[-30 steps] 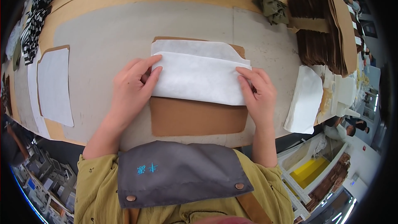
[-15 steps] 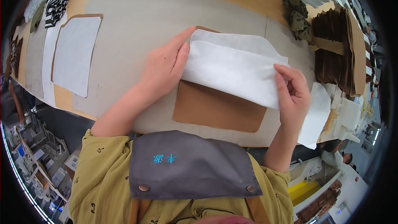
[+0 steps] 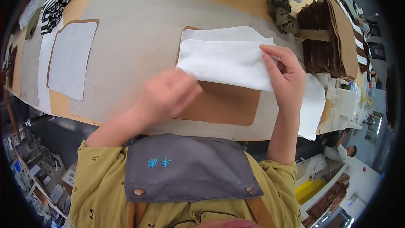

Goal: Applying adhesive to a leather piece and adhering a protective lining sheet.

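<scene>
Fingers of my right hand pinch the white sheet by its right edge; it spreads leftward from them over the brown panel. Blurred, my left hand has dropped from the sheet's left side, grip unclear, leaving one sure hold

- Room to pass: upper left of centre, over the grey surface, between the pale panel and the white sheet.
- In the way, upper right: olive cloth bundle, brown stack.
</scene>
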Demonstrator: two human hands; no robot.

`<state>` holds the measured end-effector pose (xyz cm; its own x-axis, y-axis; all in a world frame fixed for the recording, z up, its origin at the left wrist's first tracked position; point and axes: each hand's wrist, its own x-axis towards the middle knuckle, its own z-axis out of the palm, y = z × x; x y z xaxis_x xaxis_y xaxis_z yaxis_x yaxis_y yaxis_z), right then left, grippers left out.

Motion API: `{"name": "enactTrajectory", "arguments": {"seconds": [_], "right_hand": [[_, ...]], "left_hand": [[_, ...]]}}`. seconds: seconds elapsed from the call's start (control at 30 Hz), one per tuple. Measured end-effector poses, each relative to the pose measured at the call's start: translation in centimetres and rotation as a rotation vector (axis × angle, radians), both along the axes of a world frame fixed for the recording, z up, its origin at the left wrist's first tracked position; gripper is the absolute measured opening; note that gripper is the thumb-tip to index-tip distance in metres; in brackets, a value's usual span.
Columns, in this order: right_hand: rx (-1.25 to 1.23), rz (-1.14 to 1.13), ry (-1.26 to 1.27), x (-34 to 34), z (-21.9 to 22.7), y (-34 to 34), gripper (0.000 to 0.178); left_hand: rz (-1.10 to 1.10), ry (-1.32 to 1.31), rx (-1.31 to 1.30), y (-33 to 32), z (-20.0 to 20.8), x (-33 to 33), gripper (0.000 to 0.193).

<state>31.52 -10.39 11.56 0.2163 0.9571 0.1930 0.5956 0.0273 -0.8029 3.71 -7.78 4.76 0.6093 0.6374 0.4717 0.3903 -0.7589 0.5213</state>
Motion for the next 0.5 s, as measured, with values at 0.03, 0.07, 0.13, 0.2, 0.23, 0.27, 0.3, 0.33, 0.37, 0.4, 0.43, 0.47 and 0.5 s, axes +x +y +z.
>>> {"name": "enactTrajectory", "arguments": {"seconds": [0.03,0.07,0.13,0.2,0.23,0.27,0.3,0.33,0.37,0.4,0.43,0.47,0.5], "right_hand": [[0.002,-0.002,-0.006,0.0,0.2,0.0,0.018],[0.002,0.009,-0.015,-0.1,0.4,0.1,0.018],[0.006,0.020,-0.027,-0.1,0.7,0.2,0.017],[-0.004,0.034,-0.035,-0.1,1.1,0.4,0.018],[0.001,0.029,-0.039,0.2,1.2,0.6,0.018],[0.003,0.039,-0.064,0.6,1.4,0.8,0.017],[0.005,0.048,-0.090,1.0,1.5,1.2,0.017],[0.012,0.043,-0.100,1.7,1.8,1.5,0.017],[0.045,0.018,-0.063,2.6,2.2,1.8,0.017],[0.079,-0.006,-0.028,3.5,2.7,2.0,0.017],[0.086,-0.042,-0.018,4.6,3.5,2.2,0.015],[0.099,-0.049,-0.038,5.3,4.2,2.1,0.015],[0.112,-0.090,-0.021,5.9,4.9,2.0,0.015]], "left_hand": [[-0.002,-0.006,0.002,-1.0,0.0,0.5,0.015],[-0.125,0.105,-0.065,-1.9,0.1,1.0,0.022],[-0.248,0.216,-0.127,-2.4,-0.3,2.0,0.029],[-0.154,0.312,0.009,-2.4,-1.2,2.8,0.039],[-0.158,0.308,0.015,-2.5,-1.5,3.0,0.039],[-0.132,0.362,0.015,-2.8,-1.7,3.2,0.041],[-0.106,0.414,0.016,-3.0,-1.8,3.4,0.044],[-0.109,0.404,0.024,-3.2,-1.6,3.5,0.044],[-0.095,0.464,0.036,-3.4,-1.4,3.5,0.045],[-0.081,0.522,0.049,-3.6,-1.2,3.4,0.046],[-0.107,0.541,-0.012,-3.5,-1.0,3.4,0.046],[-0.112,0.522,0.003,-3.5,-1.0,3.4,0.046],[-0.106,0.548,-0.022,-3.6,-1.0,3.3,0.046]]}}
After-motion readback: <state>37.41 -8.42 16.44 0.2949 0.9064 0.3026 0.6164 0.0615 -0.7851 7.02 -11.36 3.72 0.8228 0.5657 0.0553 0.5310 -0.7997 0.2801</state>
